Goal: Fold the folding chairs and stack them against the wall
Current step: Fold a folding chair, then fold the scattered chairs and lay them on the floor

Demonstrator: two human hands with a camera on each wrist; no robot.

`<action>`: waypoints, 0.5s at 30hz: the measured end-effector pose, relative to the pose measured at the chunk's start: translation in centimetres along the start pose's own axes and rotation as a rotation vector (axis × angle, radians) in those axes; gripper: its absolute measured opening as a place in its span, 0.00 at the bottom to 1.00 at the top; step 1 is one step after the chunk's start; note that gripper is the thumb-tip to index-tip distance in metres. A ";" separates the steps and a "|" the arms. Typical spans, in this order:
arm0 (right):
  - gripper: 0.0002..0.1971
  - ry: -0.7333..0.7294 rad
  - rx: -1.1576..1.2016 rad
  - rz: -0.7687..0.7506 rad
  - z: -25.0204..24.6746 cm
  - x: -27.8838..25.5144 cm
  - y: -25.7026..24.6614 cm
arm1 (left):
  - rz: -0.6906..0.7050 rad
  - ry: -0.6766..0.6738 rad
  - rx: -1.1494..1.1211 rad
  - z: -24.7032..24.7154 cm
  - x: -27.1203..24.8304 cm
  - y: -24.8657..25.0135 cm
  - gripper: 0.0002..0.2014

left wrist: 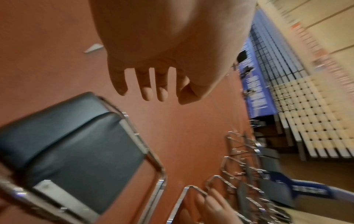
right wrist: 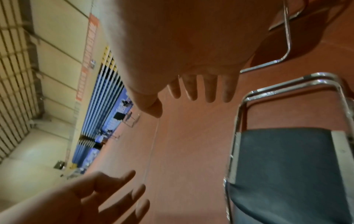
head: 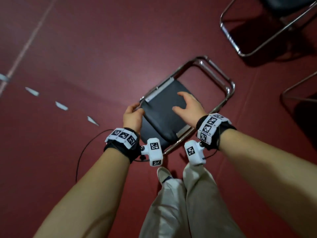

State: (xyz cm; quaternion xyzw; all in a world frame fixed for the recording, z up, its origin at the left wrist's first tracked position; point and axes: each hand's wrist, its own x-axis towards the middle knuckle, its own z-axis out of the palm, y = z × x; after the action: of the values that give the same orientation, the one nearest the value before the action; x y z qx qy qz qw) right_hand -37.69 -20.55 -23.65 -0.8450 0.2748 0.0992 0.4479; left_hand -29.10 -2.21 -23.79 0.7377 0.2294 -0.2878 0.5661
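A folding chair [head: 163, 114] with a black padded seat and chrome tube frame stands folded flat in front of me on the red floor. My left hand [head: 135, 109] hovers at its upper left corner, and in the left wrist view the left hand [left wrist: 151, 84] has straight fingers with nothing in them, above the chair [left wrist: 76, 144]. My right hand [head: 180, 102] is spread above the black seat. The right wrist view shows the right hand [right wrist: 201, 89] empty with the chair [right wrist: 287, 166] below it, and the left hand [right wrist: 107, 194] with its fingers apart.
An unfolded chair [head: 257, 28] stands at the far right, another frame [head: 300, 88] at the right edge. White tape marks [head: 61, 105] dot the red floor on the left. A black cable [head: 85, 148] hangs from my left wrist. More chrome chairs [left wrist: 249, 181] stand toward the bleachers [left wrist: 316, 121].
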 end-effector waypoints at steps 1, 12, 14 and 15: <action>0.30 0.034 0.018 -0.005 -1.8 -0.9 -1.5 | 0.034 -0.005 -0.003 -0.3 -1.7 2.0 0.21; 0.30 0.379 0.237 -0.037 -24.3 -13.1 -9.0 | 0.433 -0.228 0.116 7.3 -20.4 21.3 0.19; 0.31 0.418 0.256 -0.021 -27.3 -15.0 -7.8 | 0.484 -0.278 0.133 9.8 -22.9 22.9 0.18; 0.31 0.466 0.260 -0.016 -29.9 -16.7 -6.6 | 0.513 -0.328 0.142 12.3 -25.1 23.7 0.18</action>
State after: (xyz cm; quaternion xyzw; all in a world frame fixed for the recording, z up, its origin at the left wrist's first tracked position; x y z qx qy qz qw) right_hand -50.25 -35.52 5.21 -0.7826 0.3740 -0.1378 0.4783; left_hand -33.70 -20.43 7.62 0.7528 -0.0793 -0.2661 0.5968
